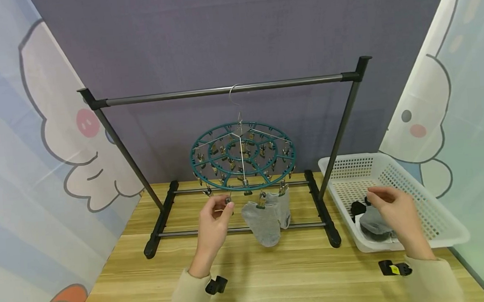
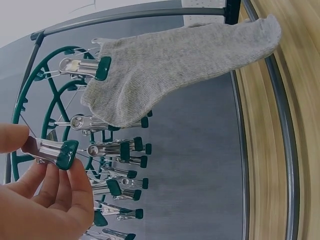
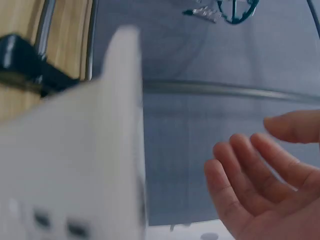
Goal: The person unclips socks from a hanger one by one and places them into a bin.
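My left hand (image 1: pixel 213 225) pinches a metal clip (image 2: pixel 50 151) with green tips between thumb and fingers. The clip belongs to a round green clip hanger (image 2: pixel 20 102). Right beside this hand, a light grey sock (image 1: pixel 265 222) hangs from a clip, and another grey sock (image 1: pixel 285 209) hangs behind it. My right hand (image 1: pixel 400 217) is over the white basket (image 1: pixel 450 235), its fingers gently bent with a gap to the thumb and nothing between them. Below it in the basket lie a grey sock (image 1: pixel 373 222) and dark items (image 1: pixel 357 208).
The hanger hooks onto the horizontal bar (image 1: pixel 171 96) of a metal drying rack. Its black feet (image 1: pixel 334 236) stand on the wooden table (image 1: pixel 272 280); the right foot is close to the basket. Many more clips dangle under the hanger. Printed curtains (image 1: pixel 15 223) flank the table.
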The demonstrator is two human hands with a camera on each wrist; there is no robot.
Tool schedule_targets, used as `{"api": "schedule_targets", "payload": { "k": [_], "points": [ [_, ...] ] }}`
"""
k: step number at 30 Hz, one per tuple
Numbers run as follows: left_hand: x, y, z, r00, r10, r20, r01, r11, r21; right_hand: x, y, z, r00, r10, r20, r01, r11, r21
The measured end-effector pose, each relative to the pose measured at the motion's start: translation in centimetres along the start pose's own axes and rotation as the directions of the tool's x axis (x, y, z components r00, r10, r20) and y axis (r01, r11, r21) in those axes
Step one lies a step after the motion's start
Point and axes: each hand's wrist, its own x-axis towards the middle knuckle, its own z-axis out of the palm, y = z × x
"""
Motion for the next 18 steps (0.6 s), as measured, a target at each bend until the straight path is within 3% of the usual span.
{"api": "schedule_targets", "payload": {
  "k": [10,18],
  "points": [
    [-0.2,0.3,0.0,1.0,-0.011,0.001,0.011,1.0,0.003,0.0,-3.5,2.3,0.983,-0.183,-0.027,0.185,0.978,0.093],
    [-0.1,-0.1,0.0,1.0,-0.008,-0.001,0.008,1.0,0.007,-1.2,-5.7,6.0,0.956,-0.285,0.066,0.268,0.944,0.19]
  ]
}}
